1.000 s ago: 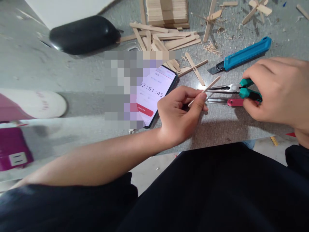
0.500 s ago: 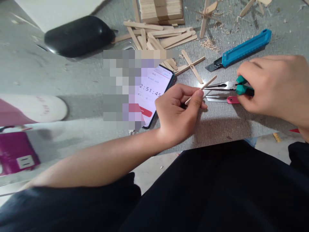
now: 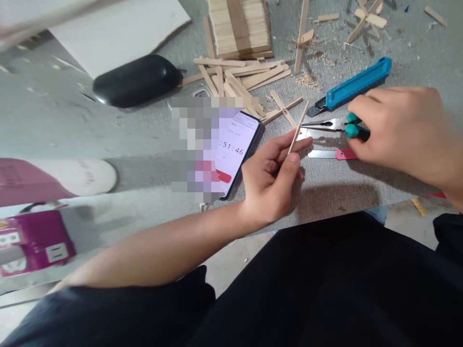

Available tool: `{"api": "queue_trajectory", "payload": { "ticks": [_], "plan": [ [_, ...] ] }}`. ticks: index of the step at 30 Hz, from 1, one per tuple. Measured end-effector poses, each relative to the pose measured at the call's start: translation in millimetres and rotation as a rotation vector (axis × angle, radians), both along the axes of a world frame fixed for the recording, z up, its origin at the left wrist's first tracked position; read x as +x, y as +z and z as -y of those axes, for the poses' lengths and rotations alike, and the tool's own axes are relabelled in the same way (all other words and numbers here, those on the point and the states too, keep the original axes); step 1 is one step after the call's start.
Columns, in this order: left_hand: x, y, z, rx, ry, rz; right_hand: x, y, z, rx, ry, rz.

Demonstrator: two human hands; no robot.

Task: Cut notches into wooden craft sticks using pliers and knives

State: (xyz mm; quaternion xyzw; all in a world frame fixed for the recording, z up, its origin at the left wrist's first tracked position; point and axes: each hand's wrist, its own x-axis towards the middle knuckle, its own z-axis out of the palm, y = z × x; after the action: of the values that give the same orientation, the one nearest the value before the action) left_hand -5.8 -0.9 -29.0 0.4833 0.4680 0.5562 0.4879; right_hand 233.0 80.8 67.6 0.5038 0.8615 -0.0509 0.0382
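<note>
Between the thumb and fingers of my left hand point(image 3: 277, 171) is a thin wooden craft stick point(image 3: 299, 126), tilted with its free end pointing up. My right hand point(image 3: 398, 130) is wrapped round the green handles of a pair of needle-nose pliers point(image 3: 331, 124). The tips of the pliers meet the stick near its middle; whether they grip it I cannot tell. Under the pliers lies a pink-handled blade point(image 3: 327, 154), its far end hidden by my right hand. A blue utility knife point(image 3: 358, 84) rests just beyond, with its blade out. Behind the stick are two crossed craft sticks point(image 3: 285, 110).
A phone point(image 3: 235, 149) with a running timer lies left of my left hand. Loose craft sticks point(image 3: 249, 77) and a banded stack point(image 3: 240, 29) are farther back. A black case point(image 3: 137, 79) and a purple power socket block point(image 3: 39, 241) stand to the left. Wood shavings point(image 3: 307, 81) litter the table.
The craft stick has turned steeper in my left hand, and its fingers have spread a little. The pliers have shifted slightly left with my right hand. The whole view has moved a bit.
</note>
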Motion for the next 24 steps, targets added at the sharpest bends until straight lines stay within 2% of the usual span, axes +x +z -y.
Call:
{"api": "queue_trajectory", "payload": {
  "ticks": [3,5,9,13,18,24],
  "plan": [
    [-1.5,0.5,4.6,-0.007,-0.129,0.05,-0.5,-2.2,-0.8,0.024,-0.008,-0.014],
    [-1.0,2.6,6.2,0.007,-0.169,0.087,0.2,-3.2,-1.7,0.044,-0.007,0.002],
    [1.9,8.0,-0.2,0.006,-0.062,0.123,2.7,-4.7,-2.3,0.119,0.016,0.064],
    [2.3,10.2,-10.6,-0.062,-0.053,0.141,1.6,-3.2,3.1,0.154,0.069,0.09],
    [2.6,8.7,-11.7,-0.155,0.002,0.125,-4.5,4.7,14.6,0.063,0.08,0.055],
    [3.4,9.8,-9.4,-0.13,0.014,0.061,-2.1,8.7,14.9,-0.009,0.037,0.008]
  ]
}}
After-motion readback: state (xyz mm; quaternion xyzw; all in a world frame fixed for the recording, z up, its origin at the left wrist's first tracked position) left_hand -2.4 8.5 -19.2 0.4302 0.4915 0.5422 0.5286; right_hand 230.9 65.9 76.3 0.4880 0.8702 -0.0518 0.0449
